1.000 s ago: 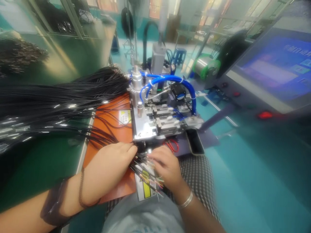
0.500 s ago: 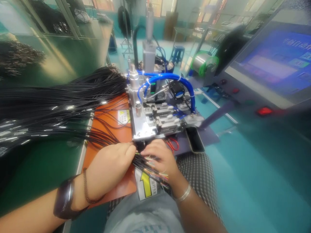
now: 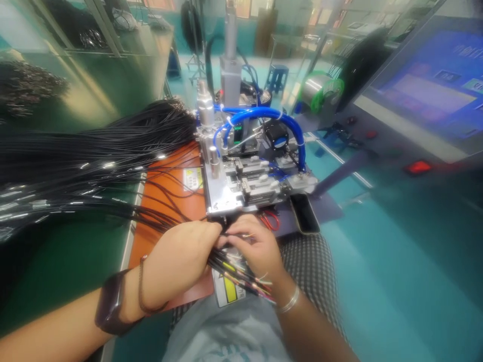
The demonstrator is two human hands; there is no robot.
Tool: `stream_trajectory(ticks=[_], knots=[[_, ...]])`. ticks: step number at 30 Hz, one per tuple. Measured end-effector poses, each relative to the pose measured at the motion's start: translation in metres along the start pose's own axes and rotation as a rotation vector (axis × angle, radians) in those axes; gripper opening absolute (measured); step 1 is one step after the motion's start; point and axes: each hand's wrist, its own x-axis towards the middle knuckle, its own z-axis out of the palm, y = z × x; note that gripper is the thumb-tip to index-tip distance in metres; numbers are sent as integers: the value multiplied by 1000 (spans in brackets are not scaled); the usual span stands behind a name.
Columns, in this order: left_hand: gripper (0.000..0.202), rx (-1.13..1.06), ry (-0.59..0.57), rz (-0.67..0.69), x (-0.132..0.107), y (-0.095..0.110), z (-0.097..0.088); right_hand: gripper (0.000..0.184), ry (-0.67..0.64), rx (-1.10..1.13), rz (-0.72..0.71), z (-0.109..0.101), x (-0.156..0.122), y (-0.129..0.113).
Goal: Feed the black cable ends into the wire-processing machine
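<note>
My left hand (image 3: 184, 256) is closed around a bunch of black cables (image 3: 234, 271) just in front of the machine. Their stripped ends, with thin coloured wires, point down to the right beneath my right hand (image 3: 258, 246). The fingers of that hand pinch a single cable end near my left thumb and fingertips; a thin coloured wire sticks out beside them. From my left hand the cables run back over the orange board (image 3: 169, 176). A label with a yellow arrow (image 3: 230, 289) lies under the wire ends, partly covered.
A machine with metal fixtures (image 3: 260, 183) and a blue hose (image 3: 264, 113) stands ahead. Red-handled tool (image 3: 270, 220) and phone (image 3: 305, 213) lie at its right. A large heap of black cables (image 3: 94, 146) spreads left. A screen (image 3: 433, 85) stands right, a wire spool (image 3: 320, 90) behind.
Both hands have shifted slightly right. My right fingers have come together in a pinch at my left fingertips, and the bunch of wire ends sits a little lower and further right.
</note>
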Motion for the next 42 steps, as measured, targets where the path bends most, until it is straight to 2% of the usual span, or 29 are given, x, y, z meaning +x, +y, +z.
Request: stream_trajectory(ticks=[4, 7, 10, 14, 16, 18, 20, 22, 23, 26, 28, 30, 34, 38, 42], knots=[[29, -26, 24, 44, 0, 2, 11, 9, -16, -93, 18, 5, -1, -2], [29, -50, 20, 52, 2, 0, 12, 9, 60, -139, 68, 7, -3, -3], [27, -41, -10, 71, 3, -3, -1, 10, 137, -107, 31, 6, -7, -1], [29, 42, -98, 59, -7, -2, -31, 11, 185, -37, -77, 2, -11, -4], [40, 73, -144, 2, -15, 2, -42, 12, 170, -26, -139, 1, -11, -10], [48, 118, -150, -27, -19, 6, -47, 12, 71, -17, -219, 0, -11, -17], [45, 123, -180, 4, -20, 7, -45, 12, -120, -30, -294, -2, -10, -25], [32, 57, -275, 48, -18, 6, -41, 12, -308, -82, -320, -4, -9, -29], [24, 21, -324, 53, -16, 5, -38, 12, -358, -109, -314, -6, -9, -30], [18, 13, -379, -53, -14, 3, -35, 16, -317, -200, -230, -11, -7, -27], [35, 99, -351, -172, -13, 4, -34, 19, -263, -292, -151, -13, -6, -23], [51, 181, -329, -235, -12, 8, -31, 24, -283, -379, -96, -13, -6, -20], [37, 281, -318, -221, -8, 14, -20, 42, -345, -420, -109, -5, -8, -17], [30, 287, -287, -202, -5, 12, -12, 36, -340, -438, -165, 5, -9, -11], [28, 280, -219, -172, -4, 8, -14, 27, -280, -441, -125, 6, -6, -9]])
